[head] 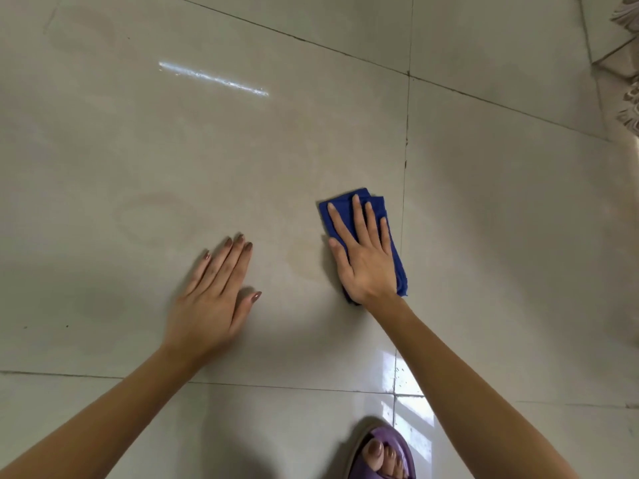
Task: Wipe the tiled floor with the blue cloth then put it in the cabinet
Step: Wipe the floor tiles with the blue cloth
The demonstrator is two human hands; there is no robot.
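A folded blue cloth (392, 243) lies on the glossy beige tiled floor (207, 167), close to a vertical grout line. My right hand (363, 254) presses flat on top of the cloth with its fingers spread, and the cloth shows beyond the fingertips and along the hand's right side. My left hand (214, 299) rests flat on the bare tile to the left, palm down, fingers together, holding nothing. No cabinet is in view.
My foot in a purple slipper (383, 454) stands at the bottom edge, beside my right forearm. Faint ring-shaped marks (155, 219) show on the tile left of the hands. A patterned fabric edge (626, 98) lies at the far right.
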